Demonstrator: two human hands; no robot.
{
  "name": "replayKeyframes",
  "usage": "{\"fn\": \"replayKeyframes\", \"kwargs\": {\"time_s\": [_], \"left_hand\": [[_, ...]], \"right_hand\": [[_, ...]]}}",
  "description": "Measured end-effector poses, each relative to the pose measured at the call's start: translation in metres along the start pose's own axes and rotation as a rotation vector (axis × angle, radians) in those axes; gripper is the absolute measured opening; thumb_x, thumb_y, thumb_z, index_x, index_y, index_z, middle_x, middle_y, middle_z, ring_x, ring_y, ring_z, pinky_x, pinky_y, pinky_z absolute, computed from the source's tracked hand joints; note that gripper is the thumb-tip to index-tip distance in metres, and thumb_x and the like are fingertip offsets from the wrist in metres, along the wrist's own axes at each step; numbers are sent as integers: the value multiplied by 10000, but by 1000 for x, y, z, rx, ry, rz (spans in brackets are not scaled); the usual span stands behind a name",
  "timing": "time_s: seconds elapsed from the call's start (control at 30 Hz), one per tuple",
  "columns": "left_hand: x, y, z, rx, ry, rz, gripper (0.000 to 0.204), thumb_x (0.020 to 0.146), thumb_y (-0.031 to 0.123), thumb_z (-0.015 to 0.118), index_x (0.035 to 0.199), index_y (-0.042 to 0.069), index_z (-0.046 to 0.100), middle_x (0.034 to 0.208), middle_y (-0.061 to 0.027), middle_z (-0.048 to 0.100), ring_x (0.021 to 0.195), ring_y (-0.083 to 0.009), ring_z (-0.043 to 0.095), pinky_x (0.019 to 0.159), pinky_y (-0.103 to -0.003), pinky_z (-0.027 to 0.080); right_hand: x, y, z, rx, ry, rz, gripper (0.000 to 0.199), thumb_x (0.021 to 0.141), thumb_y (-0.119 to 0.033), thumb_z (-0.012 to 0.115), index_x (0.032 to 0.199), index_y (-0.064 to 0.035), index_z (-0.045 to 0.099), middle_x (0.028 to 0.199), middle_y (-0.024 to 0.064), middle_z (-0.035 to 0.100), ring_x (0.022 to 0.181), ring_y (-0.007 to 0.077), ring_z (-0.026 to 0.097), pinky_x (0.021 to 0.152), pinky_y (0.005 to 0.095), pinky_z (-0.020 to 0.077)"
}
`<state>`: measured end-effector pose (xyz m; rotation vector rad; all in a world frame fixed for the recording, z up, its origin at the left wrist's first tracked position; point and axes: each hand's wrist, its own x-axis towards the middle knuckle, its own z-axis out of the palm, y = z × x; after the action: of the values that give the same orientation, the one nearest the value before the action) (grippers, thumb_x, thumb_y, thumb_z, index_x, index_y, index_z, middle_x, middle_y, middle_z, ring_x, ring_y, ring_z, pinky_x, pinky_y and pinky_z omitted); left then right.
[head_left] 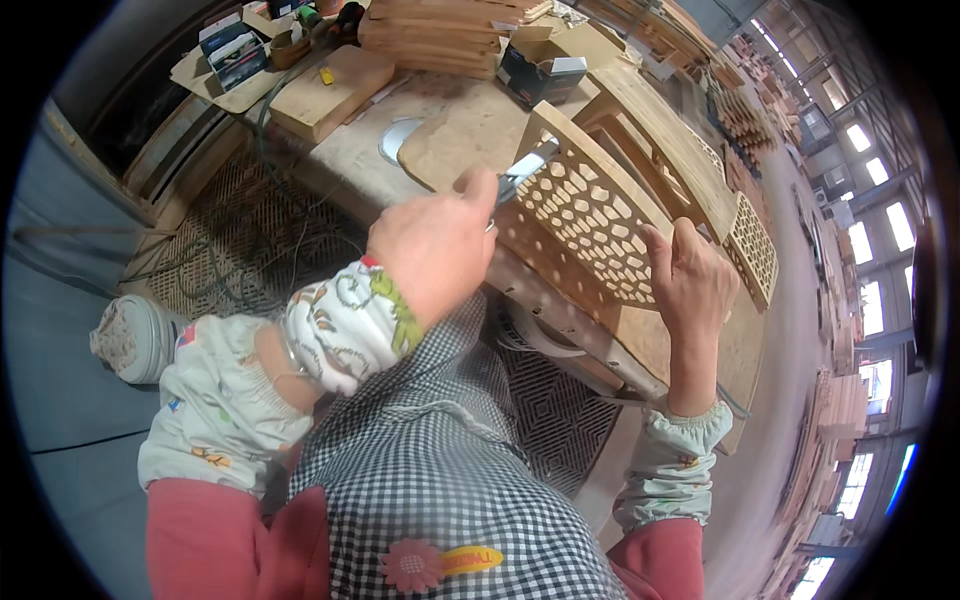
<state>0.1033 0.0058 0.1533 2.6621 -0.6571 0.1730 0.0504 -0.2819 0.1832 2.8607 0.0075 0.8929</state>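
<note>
A wooden frame panel with a pale honeycomb-like cutout lattice (585, 215) stands on edge, tilted, on the workbench before me. My left hand (435, 235) is closed round a slim tool with a flat, shiny, pale end (530, 168); its exact kind is unclear. The tool's end reaches the left end of the panel. My right hand (695, 275) grips the panel's right end, fingers curled and thumb against the edge. Behind the panel is a slatted wooden piece (675, 140), and a second lattice panel (752, 250) shows at its right.
On the workbench (350, 150) lie a thick wood block (332, 92), a stack of boards (430, 40) and an open dark box (540, 72). Further left is a small box (236, 62). Cables (265, 130) hang near a white bucket (135, 340) on the floor.
</note>
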Motion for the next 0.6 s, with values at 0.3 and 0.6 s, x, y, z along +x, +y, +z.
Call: {"fn": "replayKeyframes", "kwargs": {"time_s": [0.3, 0.6], "left_hand": [[-3, -17, 23, -153, 49, 10, 349, 1007, 275, 661, 1179, 39, 468, 738, -148, 715, 613, -314, 722, 560, -438, 580], [-146, -116, 131, -1116, -660, -542, 576, 853, 303, 862, 1224, -23, 565, 1112, -119, 645, 967, -163, 639, 808, -317, 551]], "right_hand": [[0, 13, 10, 15, -24, 10, 547, 997, -525, 686, 725, -92, 490, 615, 87, 558, 544, 317, 565, 523, 419, 399], [1, 29, 7, 66, -103, 4, 501, 998, -517, 681, 778, -79, 575, 621, 107, 552, 571, 321, 585, 543, 432, 408]]}}
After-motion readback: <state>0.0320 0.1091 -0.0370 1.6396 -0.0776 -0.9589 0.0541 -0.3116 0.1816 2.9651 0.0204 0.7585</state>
